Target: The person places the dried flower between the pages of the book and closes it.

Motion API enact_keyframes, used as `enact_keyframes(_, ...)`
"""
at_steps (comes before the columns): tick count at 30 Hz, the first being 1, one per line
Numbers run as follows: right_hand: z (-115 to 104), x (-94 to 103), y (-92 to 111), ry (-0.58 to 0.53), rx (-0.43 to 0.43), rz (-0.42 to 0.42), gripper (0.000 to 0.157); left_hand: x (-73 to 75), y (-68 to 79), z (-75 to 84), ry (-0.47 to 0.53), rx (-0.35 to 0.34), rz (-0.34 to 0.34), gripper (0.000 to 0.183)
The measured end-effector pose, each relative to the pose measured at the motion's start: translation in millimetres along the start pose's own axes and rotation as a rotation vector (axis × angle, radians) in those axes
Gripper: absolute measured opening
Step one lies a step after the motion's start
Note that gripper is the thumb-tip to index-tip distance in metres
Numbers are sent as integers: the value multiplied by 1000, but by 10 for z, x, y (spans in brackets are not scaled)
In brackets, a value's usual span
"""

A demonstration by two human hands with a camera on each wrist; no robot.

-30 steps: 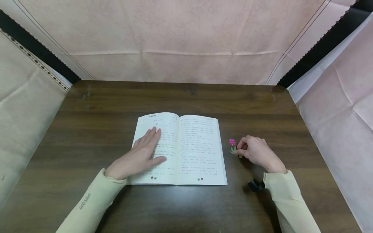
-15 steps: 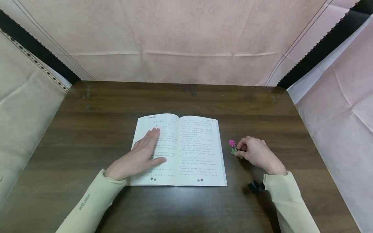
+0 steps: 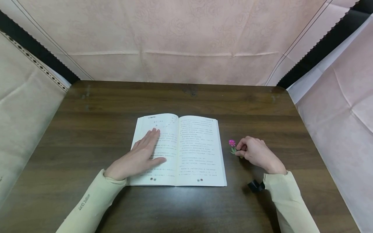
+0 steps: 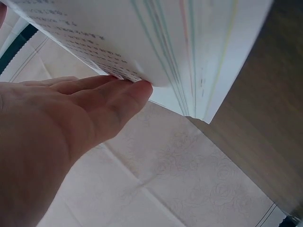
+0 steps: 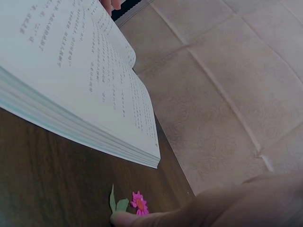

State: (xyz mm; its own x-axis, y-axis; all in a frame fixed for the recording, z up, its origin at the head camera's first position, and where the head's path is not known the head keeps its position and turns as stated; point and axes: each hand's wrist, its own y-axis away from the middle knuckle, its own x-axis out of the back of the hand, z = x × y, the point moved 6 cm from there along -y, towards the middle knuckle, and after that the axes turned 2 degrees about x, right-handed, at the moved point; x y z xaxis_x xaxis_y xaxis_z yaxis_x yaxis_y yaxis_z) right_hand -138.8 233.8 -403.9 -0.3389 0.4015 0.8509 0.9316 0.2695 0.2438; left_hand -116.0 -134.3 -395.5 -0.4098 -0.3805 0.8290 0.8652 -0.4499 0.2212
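The left hand lies flat, fingers straight, on the nine o'clock side of an open printed book. At the book's three o'clock, the right hand pinches a small flower between thumb and finger: green leaves, magenta bloom, orange centre.

The left sleeve, nearer the bench's left edge, is long and pale cream, tinged yellow-green; dark lettering runs along it, too small for me to read. The right sleeve matches, softly creased, with a small black block at its cuff. The left hand and right hand are bare.
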Motion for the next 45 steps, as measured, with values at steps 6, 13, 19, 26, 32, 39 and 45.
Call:
enact_keyframes(6,3,9,17,13,-24,16,17,-5,2,4,5,-2,-3,95)
enact_keyframes(13,37,42,58,52,-70,28,25,-8,4,5,2,-4,-4,94)
enact_keyframes(19,48,30,55,35,-74,0,20,-11,8,3,-4,-3,-6,94)
enact_keyframes(26,57,26,44,32,-69,-10,19,-16,7,0,-9,-5,-8,93)
enact_keyframes(32,62,35,46,35,-67,-4,18,-10,5,1,-9,0,-12,93)
enact_keyframes(39,59,28,35,35,-64,-9,18,-1,7,3,-12,4,-18,93)
enact_keyframes(45,63,22,27,37,-72,-16,17,-1,4,1,-15,4,-20,92)
